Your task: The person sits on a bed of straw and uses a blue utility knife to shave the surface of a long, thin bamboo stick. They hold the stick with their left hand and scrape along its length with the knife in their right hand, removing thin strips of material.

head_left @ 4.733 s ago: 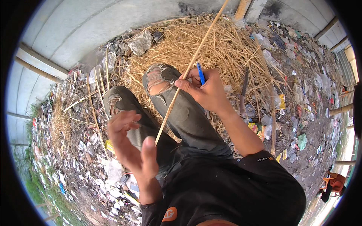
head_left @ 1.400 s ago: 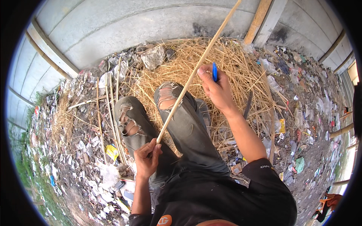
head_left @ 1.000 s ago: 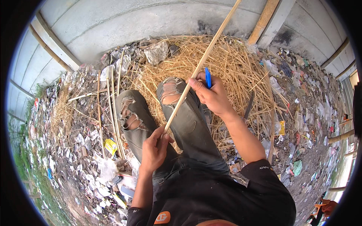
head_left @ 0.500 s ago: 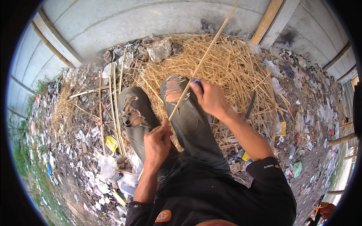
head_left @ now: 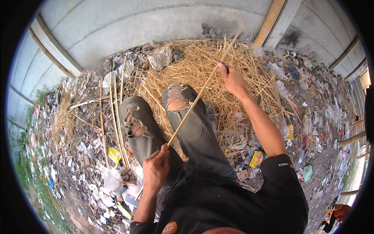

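A long, thin bamboo strip [head_left: 193, 104] slants from my lap up and away to the right over my knees. My left hand [head_left: 156, 167] is closed on its near end. Farther up, my right hand [head_left: 235, 81] is closed with its thumb side against the strip. Something small and dark blue [head_left: 223, 70] shows at that thumb; whether it is a covering or part of a tool, I cannot tell. The fingers hide whatever else this hand grips. Beside my right forearm a dark flat piece [head_left: 250, 134] shows; I cannot make out whether it is held.
Dry straw-like shavings [head_left: 187, 62] pile up beyond my knees. Several bamboo strips [head_left: 116, 117] lie left of my legs. A rock [head_left: 159, 58] sits near the grey panel wall [head_left: 156, 23]. Litter covers the ground, with yellow wrappers [head_left: 256, 159] among it.
My right hand has slid up along the bamboo strip, away from me, and its arm is straighter. My left hand, still on the near end, has come slightly back toward my body.
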`<state>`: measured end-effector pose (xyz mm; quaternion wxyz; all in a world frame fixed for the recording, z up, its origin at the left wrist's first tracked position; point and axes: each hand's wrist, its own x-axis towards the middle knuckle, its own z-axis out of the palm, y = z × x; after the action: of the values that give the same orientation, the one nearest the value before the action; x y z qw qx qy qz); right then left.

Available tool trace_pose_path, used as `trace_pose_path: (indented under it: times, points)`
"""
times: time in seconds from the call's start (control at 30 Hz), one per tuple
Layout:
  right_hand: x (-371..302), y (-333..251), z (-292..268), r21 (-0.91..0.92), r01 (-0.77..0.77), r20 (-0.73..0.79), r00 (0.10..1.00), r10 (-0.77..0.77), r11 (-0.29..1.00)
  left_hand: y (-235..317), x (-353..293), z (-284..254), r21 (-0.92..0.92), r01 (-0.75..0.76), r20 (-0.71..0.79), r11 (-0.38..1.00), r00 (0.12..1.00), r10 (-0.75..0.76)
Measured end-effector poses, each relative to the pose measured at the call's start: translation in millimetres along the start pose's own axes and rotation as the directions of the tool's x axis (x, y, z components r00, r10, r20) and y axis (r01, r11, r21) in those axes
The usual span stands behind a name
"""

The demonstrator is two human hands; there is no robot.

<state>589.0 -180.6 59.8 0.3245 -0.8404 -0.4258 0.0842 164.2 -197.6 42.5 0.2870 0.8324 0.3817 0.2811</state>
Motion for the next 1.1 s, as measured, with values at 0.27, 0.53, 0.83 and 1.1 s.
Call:
trace_pose_path:
  times: [0.27,0.53,0.83,1.1]
  points:
    - [24,35,-32,-0.137,-0.018,-0.309,0.951,-0.026,0.99,-17,-21,-12,-0.039,-0.019,0.058,0.999,0.998,0.021]
    - [37,72,-58,-0.128,-0.032,-0.475,0.879,-0.033,0.991,-51,-30,-43,-0.056,0.063,0.177,0.996,0.983,-0.052]
    - [5,21,-60,0.204,0.258,-0.528,0.841,-0.115,0.944,-61,-27,-30,-0.18,0.058,0.167,0.982,0.986,-0.027]
    - [20,9,-82,0.074,0.106,-0.462,0.885,-0.06,0.992,-50,-23,-31,-0.098,-0.007,0.117,0.995,0.993,0.019]
